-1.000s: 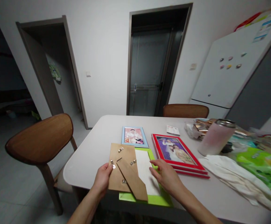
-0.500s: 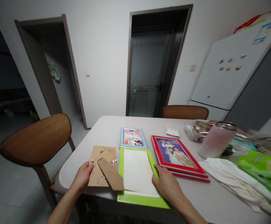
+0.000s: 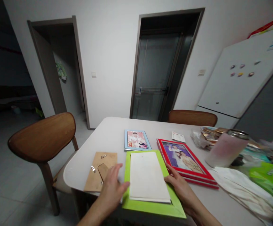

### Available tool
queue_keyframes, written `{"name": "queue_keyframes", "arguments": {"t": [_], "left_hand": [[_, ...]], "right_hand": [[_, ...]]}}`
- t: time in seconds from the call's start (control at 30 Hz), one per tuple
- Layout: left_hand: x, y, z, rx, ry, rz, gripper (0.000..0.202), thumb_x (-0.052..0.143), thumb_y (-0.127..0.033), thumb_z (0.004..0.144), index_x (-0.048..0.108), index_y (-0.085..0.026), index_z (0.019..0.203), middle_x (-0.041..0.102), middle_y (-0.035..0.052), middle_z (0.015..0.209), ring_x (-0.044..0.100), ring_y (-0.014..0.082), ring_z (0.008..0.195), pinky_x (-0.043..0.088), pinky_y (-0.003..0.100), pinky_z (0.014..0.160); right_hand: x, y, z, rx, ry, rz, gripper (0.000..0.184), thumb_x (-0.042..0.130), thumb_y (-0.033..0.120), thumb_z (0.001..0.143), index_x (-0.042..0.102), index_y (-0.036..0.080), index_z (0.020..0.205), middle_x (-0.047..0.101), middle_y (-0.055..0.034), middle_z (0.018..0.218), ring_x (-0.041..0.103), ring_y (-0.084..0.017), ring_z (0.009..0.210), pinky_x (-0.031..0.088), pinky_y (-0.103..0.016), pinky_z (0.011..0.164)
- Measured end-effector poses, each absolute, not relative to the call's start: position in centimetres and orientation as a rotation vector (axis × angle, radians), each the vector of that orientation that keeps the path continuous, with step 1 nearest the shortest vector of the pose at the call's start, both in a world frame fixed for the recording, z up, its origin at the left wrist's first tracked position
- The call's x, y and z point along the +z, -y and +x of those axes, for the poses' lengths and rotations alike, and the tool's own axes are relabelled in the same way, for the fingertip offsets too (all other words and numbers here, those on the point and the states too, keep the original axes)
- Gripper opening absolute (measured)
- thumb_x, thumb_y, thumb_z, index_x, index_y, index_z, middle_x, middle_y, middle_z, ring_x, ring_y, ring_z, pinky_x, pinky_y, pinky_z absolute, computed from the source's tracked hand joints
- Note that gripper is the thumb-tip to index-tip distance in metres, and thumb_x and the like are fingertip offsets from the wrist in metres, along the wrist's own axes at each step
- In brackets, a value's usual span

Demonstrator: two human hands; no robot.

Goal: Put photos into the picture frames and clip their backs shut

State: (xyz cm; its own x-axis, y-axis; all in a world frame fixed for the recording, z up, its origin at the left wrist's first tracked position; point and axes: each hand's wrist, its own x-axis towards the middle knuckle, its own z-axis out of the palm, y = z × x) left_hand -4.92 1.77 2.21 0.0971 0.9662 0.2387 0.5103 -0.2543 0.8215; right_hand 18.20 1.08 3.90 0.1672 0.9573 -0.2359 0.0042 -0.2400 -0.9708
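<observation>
A lime-green picture frame lies face down at the table's near edge, with a white sheet showing in its back. My right hand grips the frame's right side, thumb on top. Over the frame's left side hovers my left hand, thumb and fingers apart and holding nothing. Beneath and beside that hand is a brown backing board with small metal clips; its stand is partly hidden by the hand. Beyond the green frame lies a light-blue framed photo. Red framed photos are stacked to the right.
A pink bottle, a white cloth and a green packet crowd the table's right side. A small card lies farther back. Wooden chairs stand at the left and at the far side.
My left hand has let go of the backing board, now lying on the table, and moved right to the green frame. The white sheet sits slightly differently in the frame.
</observation>
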Motion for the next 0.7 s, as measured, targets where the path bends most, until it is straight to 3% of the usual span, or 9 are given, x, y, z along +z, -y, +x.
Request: {"name": "queue_keyframes", "arguments": {"t": [0.07,0.13,0.33,0.53,0.7], "left_hand": [[2.8,-0.3,-1.5,1.004,-1.189,1.924,0.067,0.064,-0.025,0.059,0.039,-0.016,0.121,0.036,0.0101,0.129,0.030,0.0252,0.118,0.021,0.036,0.100],[3.6,0.6,0.7,1.042,-1.045,1.923,0.068,0.066,-0.027,0.060,0.039,-0.015,0.121,0.033,0.0112,0.131,0.026,0.0275,0.120,0.018,0.037,0.100],[5.5,1.3,1.4,1.098,-0.734,1.874,0.054,0.060,-0.020,0.068,0.043,-0.016,0.120,0.046,0.0109,0.122,0.036,0.0296,0.111,0.020,0.036,0.097],[5.5,1.6,-0.1,1.219,-0.747,1.680,0.046,0.049,-0.005,0.070,0.049,-0.015,0.115,0.052,0.0093,0.115,0.041,0.0260,0.108,0.021,0.031,0.097],[5.1,0.4,-5.0,1.504,-1.180,1.318,0.051,0.054,-0.005,0.061,0.051,-0.017,0.110,0.052,0.0060,0.115,0.043,0.0247,0.108,0.028,0.030,0.094]], "right_hand": [[5.3,-0.2,17.2,1.342,0.851,-1.309,0.081,0.049,0.020,0.062,0.009,0.020,0.132,0.065,-0.0012,0.075,0.057,-0.014,0.049,0.043,-0.025,0.049],[6.4,0.3,16.5,1.353,0.813,-1.231,0.083,0.051,0.018,0.061,0.008,0.024,0.132,0.065,0.0007,0.076,0.056,-0.012,0.048,0.044,-0.024,0.051],[7.1,0.1,15.8,1.357,0.862,-1.183,0.085,0.059,0.025,0.061,0.010,0.026,0.131,0.064,0.0025,0.073,0.054,-0.011,0.046,0.044,-0.025,0.051],[6.2,-0.3,16.0,1.271,0.992,-1.282,0.086,0.063,0.033,0.059,0.017,0.018,0.130,0.056,0.0054,0.054,0.050,-0.011,0.045,0.040,-0.021,0.046],[3.8,-1.0,17.9,1.119,1.255,-1.515,0.074,0.052,0.028,0.064,0.020,0.011,0.130,0.059,0.0012,0.065,0.054,-0.013,0.053,0.041,-0.024,0.051]]}}
